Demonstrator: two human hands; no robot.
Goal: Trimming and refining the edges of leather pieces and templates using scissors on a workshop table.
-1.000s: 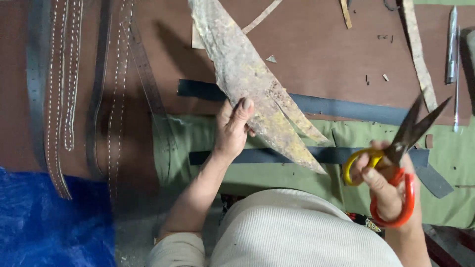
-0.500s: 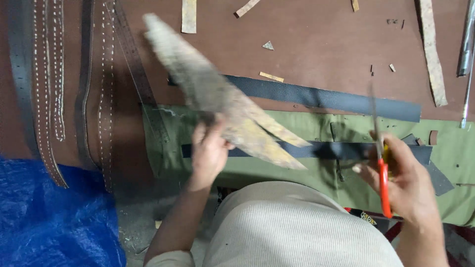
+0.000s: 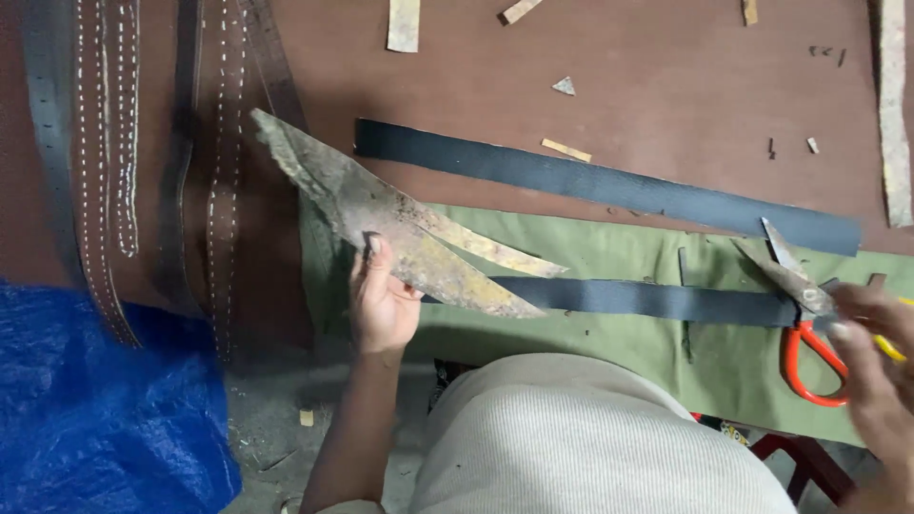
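Your right hand (image 3: 871,366) has lowered the scissors (image 3: 804,319) onto the green cloth (image 3: 619,252).
Left hand (image 3: 381,300) fingers pinch the mottled leather piece (image 3: 400,224), now tilted flatter; right fingers blurred, grip unclear.

— What colour is the pointed piece (image 3: 400,224) at the left hand (image 3: 381,300)?

— Mottled tan and grey, with yellowish patches and dark specks.

— And the scissors (image 3: 804,314) by the right hand (image 3: 871,366)?

— Dull grey blades, one orange-red handle loop, a bit of yellow on the other.

— The table (image 3: 666,76)?

— Reddish brown, with pale tan scraps (image 3: 404,24) on it. A green cloth (image 3: 609,257) lies on it, and two dark blue-grey strips (image 3: 609,186) cross there.

— On the left?

— Dark grey belts (image 3: 105,162) with rows of white stitching, and a bright blue tarp (image 3: 95,400) below. The garment (image 3: 590,438) is off-white, ribbed.
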